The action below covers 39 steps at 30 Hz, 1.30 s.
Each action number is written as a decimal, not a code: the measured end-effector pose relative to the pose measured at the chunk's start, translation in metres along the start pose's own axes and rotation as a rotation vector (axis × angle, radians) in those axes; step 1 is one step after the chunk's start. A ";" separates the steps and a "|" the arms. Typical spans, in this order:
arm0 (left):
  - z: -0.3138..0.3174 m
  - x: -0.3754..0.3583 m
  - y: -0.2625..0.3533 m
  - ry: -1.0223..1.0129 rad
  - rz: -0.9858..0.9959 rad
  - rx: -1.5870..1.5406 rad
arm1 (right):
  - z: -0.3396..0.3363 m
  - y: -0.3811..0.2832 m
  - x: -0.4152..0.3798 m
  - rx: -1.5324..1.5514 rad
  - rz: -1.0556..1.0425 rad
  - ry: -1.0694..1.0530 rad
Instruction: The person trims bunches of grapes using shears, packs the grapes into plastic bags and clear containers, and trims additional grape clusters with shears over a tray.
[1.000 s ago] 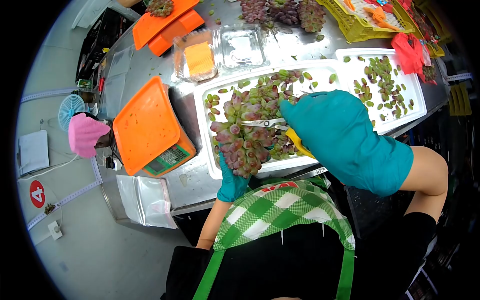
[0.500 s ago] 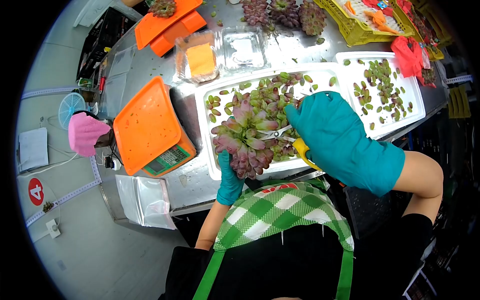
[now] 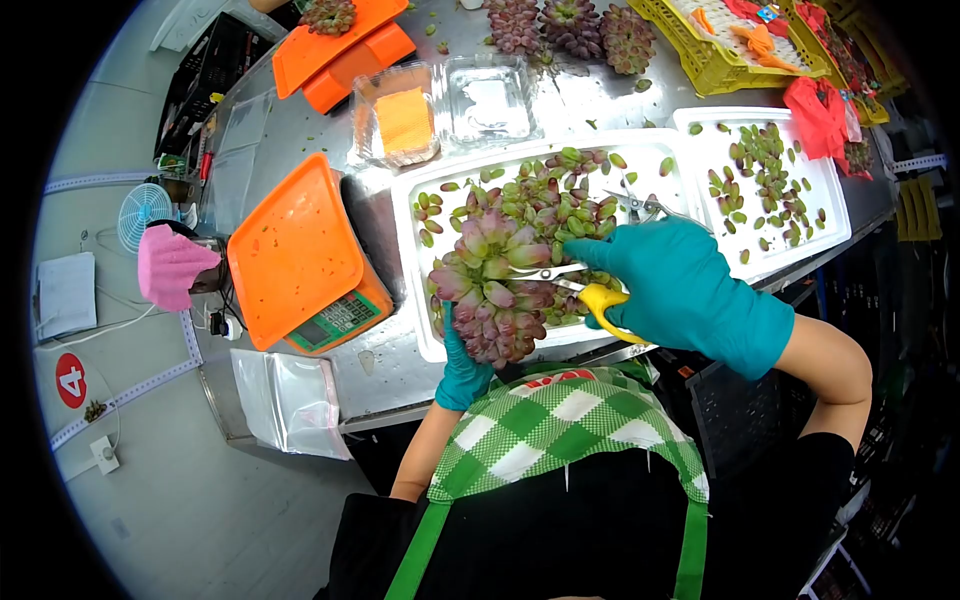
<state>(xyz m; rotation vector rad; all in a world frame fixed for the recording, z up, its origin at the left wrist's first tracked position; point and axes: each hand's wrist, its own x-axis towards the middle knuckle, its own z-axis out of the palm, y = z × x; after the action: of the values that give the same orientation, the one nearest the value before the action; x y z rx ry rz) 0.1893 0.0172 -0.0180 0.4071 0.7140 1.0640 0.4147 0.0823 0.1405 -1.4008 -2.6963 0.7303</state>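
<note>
A purple-green succulent rosette cluster (image 3: 492, 290) is held over the near left part of a white tray (image 3: 408, 290). My left hand (image 3: 462, 365), in a teal glove, grips it from below, its fingers partly hidden by the plant. My right hand (image 3: 665, 285), gloved alike, is closed on yellow-handled scissors (image 3: 603, 300), whose metal blades reach in among the rosette's leaves. Loose green and reddish leaves (image 3: 540, 195) lie heaped in the tray behind the plant. A second metal tool (image 3: 650, 203), perhaps tweezers or scissors, shows just beyond my right hand.
Left stands an orange scale (image 3: 295, 255); behind are clear plastic boxes (image 3: 487, 100) and more succulents (image 3: 570, 25). A second white tray (image 3: 840, 215) with leaves is at right, near a yellow crate (image 3: 700, 65). A plastic bag (image 3: 290, 400) lies at the table's front edge.
My right hand has lowered and turned slightly, so the scissors' handles and the metal tool beyond show more. The blades stay at the rosette. My left hand and the plant have barely shifted.
</note>
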 end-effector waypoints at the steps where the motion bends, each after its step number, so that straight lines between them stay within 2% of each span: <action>1: -0.004 0.001 -0.003 -0.015 -0.009 -0.015 | -0.003 -0.001 0.001 0.170 0.074 -0.052; 2: -0.002 0.003 -0.001 -0.030 -0.019 -0.029 | -0.004 -0.001 0.001 0.339 0.148 -0.103; 5: 0.009 0.002 0.003 0.054 0.001 -0.035 | -0.002 0.009 0.000 0.212 0.054 0.177; 6: 0.009 0.000 0.003 0.096 0.023 -0.016 | -0.002 0.018 0.001 0.020 -0.011 0.284; 9: 0.004 -0.005 0.003 0.194 0.059 0.026 | -0.012 0.033 -0.007 -0.482 0.040 0.384; 10: 0.002 -0.006 0.002 0.213 0.059 0.028 | -0.015 0.030 -0.010 -0.387 0.005 0.373; 13: -0.002 -0.009 0.002 0.221 0.046 0.027 | -0.020 0.002 -0.012 -0.463 -0.151 0.293; 17: -0.003 -0.009 0.002 0.221 0.031 0.039 | -0.003 -0.010 -0.003 -0.950 -0.192 0.198; 21: -0.002 -0.010 0.002 0.230 0.037 0.014 | 0.002 -0.022 0.004 -1.039 -0.279 0.138; 24: 0.002 -0.011 0.002 0.248 0.034 0.001 | 0.007 -0.021 0.007 -1.206 -0.376 0.245; 30: 0.004 -0.012 0.001 0.243 0.007 -0.025 | 0.004 -0.029 0.010 -1.327 -0.409 0.144; 36: -0.001 -0.011 -0.002 0.210 0.013 -0.029 | -0.001 -0.028 0.005 -1.100 -0.336 0.059; 39: -0.005 -0.010 -0.005 0.187 0.020 -0.044 | 0.005 -0.023 0.001 -0.876 -0.219 0.076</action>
<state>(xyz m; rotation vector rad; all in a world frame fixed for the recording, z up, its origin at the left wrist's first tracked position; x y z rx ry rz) 0.1861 0.0062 -0.0212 0.2797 0.8526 1.1444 0.3952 0.0701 0.1448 -1.1071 -3.1535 -0.5890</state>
